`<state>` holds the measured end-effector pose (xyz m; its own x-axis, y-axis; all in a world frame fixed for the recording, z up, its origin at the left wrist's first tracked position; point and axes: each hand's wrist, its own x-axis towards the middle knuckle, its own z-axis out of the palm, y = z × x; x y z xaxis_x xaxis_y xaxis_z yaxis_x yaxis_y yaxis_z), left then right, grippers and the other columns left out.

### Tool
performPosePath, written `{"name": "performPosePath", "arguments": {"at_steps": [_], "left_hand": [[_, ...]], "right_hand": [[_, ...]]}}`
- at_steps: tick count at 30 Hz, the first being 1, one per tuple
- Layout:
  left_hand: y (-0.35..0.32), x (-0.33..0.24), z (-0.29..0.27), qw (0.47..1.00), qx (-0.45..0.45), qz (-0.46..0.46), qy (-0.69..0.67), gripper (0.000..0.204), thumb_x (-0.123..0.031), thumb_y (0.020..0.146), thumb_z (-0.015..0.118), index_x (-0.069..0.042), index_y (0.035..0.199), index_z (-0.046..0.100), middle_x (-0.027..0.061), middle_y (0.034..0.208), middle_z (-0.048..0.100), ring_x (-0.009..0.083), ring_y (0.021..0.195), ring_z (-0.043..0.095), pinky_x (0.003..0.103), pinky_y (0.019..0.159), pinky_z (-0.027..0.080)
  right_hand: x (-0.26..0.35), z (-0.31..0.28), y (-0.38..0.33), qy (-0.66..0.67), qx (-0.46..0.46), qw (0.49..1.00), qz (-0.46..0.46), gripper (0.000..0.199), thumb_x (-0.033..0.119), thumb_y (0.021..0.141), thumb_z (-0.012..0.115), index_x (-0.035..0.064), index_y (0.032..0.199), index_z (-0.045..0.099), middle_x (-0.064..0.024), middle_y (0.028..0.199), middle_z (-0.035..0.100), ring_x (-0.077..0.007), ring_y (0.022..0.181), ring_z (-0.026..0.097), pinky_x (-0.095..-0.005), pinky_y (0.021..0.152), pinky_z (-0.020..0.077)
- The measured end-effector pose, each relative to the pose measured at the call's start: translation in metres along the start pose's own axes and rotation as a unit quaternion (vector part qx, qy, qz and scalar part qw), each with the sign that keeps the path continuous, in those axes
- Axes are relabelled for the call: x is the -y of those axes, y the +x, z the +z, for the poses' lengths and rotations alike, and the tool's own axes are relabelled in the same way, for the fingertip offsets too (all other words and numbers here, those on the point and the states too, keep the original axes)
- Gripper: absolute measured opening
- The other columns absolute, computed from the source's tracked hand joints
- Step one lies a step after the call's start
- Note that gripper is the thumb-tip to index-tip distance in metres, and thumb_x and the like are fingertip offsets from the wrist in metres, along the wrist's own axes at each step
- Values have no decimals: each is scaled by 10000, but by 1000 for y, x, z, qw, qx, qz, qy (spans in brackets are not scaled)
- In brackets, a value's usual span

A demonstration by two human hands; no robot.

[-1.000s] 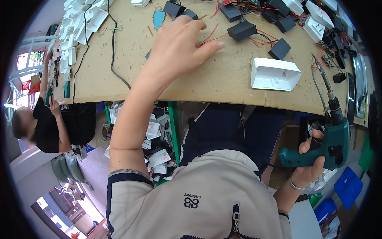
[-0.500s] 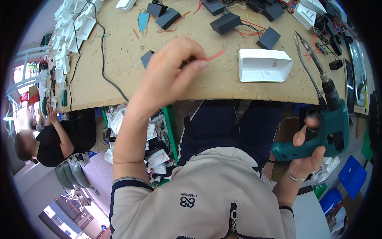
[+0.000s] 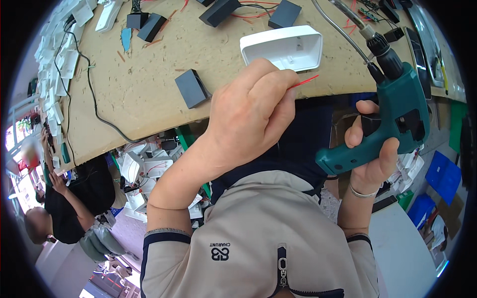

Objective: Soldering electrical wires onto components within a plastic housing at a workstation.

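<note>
My left hand (image 3: pixel 251 111) is closed in a pinch on a thin red wire (image 3: pixel 305 80), whose end sticks out past my fingertips to the right. A black rectangular block (image 3: pixel 190 89) lies on the bench left of this hand; a dark lead runs from it under the hand. Just beyond my fingers sits an open white plastic case (image 3: pixel 308 49), its hollow facing me. My right hand (image 3: pixel 375 161) grips a green soldering gun (image 3: pixel 405 109) with a finger by its trigger. The gun's metal tip and thin side tube point away from me, over the bench.
Several black blocks (image 3: pixel 218 12) with wires lie farther back on the bench (image 3: pixel 149 74). White cases (image 3: pixel 54 54) are heaped at the left, beside a black cable (image 3: pixel 89 84). Below the bench edge stands a bin of white parts (image 3: pixel 134 169). A co-worker (image 3: pixel 74 198) sits at far left.
My left hand has moved right and nearer to me with the red wire, toward the soldering gun. The view has shifted, and the black block beside that hand now shows fully.
</note>
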<state>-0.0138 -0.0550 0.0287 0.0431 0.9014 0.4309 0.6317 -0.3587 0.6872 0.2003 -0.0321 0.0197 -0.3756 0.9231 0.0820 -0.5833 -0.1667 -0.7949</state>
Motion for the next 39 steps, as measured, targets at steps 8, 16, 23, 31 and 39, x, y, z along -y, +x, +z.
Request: {"name": "performPosePath", "arguments": {"at_steps": [8,16,23,31,39], "left_hand": [[1,2,4,984,-40,104,136,185,-36,645,642,-81,807,566,24,705,488,173,612,497,306,579,327],[16,7,-6,976,-84,55,195,138,-67,633,672,-81,765,631,47,896,556,179,803,510,312,756,307],[33,4,-8,978,-24,36,205,147,-43,618,652,-33,757,606,101,936,538,240,864,505,328,771,330],[55,48,23,904,-259,338,48,74,-16,627,605,-3,694,576,108,894,503,268,819,477,349,709,341],[46,52,28,928,-221,297,51,74,-16,625,593,1,637,523,108,888,485,275,808,458,358,710,338]], "right_hand": [[6,-3,-10,-50,-21,999,-4,676,303,805,605,-30,1283,264,-275,1150,458,-199,745,573,-256,594,522],[23,-4,-39,-177,-62,982,-18,692,318,782,632,-44,1259,286,-261,1118,492,-187,729,587,-235,585,512],[25,17,-65,-330,-144,933,5,725,420,694,692,-76,1142,411,-222,991,560,-176,627,596,-229,525,496],[13,36,-76,-350,-186,914,81,750,455,659,711,-76,1120,450,-191,961,588,-160,647,599,-235,547,490],[11,37,-70,-342,-190,917,74,730,419,670,715,-72,1137,442,-197,976,583,-163,667,599,-244,566,497]]}}
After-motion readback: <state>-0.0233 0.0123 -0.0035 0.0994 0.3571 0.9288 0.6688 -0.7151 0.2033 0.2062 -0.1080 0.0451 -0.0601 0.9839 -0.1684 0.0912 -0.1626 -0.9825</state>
